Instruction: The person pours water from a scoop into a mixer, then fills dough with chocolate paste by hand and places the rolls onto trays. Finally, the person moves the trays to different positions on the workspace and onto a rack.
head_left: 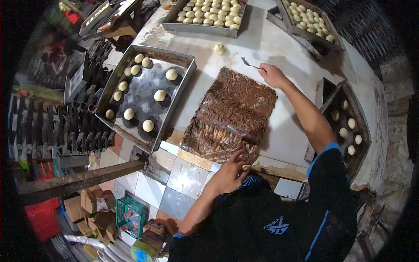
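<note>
My left hand (231,172) rests at the near edge of a plastic sheet spread with brown chocolate sprinkles (233,111), fingers curled on something small that I cannot make out. My right hand (273,75) reaches out past the sheet's far right corner and holds a small metal fork (249,64). A single dough ball (219,49) lies on the white counter (279,48) beyond the sheet. To the left, a dark metal tray (142,91) holds several pale dough balls spaced apart.
Two trays packed with dough balls stand at the far side, one at the middle (205,17) and one at the right (310,19). Another tray (349,126) with several balls sits at my right. Empty dark moulds (56,126) stack at left; boxes and a green crate (130,216) lie below.
</note>
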`<control>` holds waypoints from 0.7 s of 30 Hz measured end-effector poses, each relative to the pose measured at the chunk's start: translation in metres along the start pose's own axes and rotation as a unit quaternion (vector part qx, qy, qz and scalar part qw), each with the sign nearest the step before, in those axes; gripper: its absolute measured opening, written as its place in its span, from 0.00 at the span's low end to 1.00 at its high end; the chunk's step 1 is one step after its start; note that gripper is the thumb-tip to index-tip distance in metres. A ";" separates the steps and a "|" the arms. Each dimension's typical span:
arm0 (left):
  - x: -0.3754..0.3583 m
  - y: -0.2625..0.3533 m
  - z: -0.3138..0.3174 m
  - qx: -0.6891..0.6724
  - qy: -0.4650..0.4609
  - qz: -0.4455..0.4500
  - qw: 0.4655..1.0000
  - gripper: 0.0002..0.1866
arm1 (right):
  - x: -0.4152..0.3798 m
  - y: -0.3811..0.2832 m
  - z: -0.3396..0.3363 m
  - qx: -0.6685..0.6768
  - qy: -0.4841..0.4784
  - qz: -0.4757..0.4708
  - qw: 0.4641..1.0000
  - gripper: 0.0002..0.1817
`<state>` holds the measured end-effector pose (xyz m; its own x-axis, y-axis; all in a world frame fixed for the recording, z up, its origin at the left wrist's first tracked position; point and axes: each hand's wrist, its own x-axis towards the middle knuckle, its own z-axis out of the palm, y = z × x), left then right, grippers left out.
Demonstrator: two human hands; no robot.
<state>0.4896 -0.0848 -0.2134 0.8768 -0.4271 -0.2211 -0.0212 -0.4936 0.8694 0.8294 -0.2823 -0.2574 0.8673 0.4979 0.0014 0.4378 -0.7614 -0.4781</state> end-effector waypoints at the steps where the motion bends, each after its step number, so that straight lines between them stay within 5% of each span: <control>1: -0.002 0.001 -0.004 -0.014 0.028 0.011 0.999 0.17 | -0.012 -0.015 -0.008 0.045 0.029 -0.003 0.999 0.11; 5: -0.018 -0.013 -0.016 -0.148 0.060 -0.027 0.987 0.17 | -0.084 -0.018 -0.013 -0.018 0.043 -0.049 0.998 0.10; 7: -0.023 -0.022 -0.020 -0.146 0.060 -0.033 0.987 0.16 | -0.123 -0.034 -0.015 -0.014 -0.072 0.120 0.990 0.09; 8: -0.022 -0.027 -0.021 -0.146 0.069 -0.040 0.986 0.16 | -0.149 -0.012 0.020 0.013 -0.040 0.046 0.998 0.09; 10: -0.009 -0.031 -0.021 -0.096 0.082 -0.028 0.992 0.15 | -0.173 -0.011 0.035 -0.051 -0.046 -0.039 0.997 0.08; 12: 0.012 -0.031 -0.023 0.020 0.006 -0.063 0.998 0.15 | -0.185 0.029 0.067 -0.016 0.145 -0.030 0.989 0.08; 13: 0.021 -0.024 -0.021 0.042 0.056 -0.055 0.996 0.15 | -0.186 0.030 0.064 -0.016 0.143 -0.026 0.989 0.08; 15: 0.039 -0.080 0.008 0.129 0.016 -0.061 0.990 0.14 | -0.172 0.025 0.038 -0.064 0.075 0.146 0.984 0.07; 18: 0.045 -0.077 0.009 0.230 0.019 -0.056 0.971 0.14 | -0.160 -0.004 0.021 -0.072 0.116 0.205 0.969 0.08; 19: 0.044 -0.075 0.009 0.233 0.003 -0.059 0.971 0.14 | -0.161 -0.012 0.029 -0.069 0.116 0.209 0.969 0.08; 21: 0.047 -0.055 -0.005 0.241 -0.012 -0.063 0.968 0.14 | -0.163 -0.024 0.048 -0.098 0.004 0.065 0.993 0.05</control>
<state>0.5339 -0.0739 -0.2692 0.8756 -0.3546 -0.3281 -0.1410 -0.8372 0.5284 0.6659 -0.3254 -0.2877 0.9212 0.3867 -0.0423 0.3583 -0.8858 -0.2948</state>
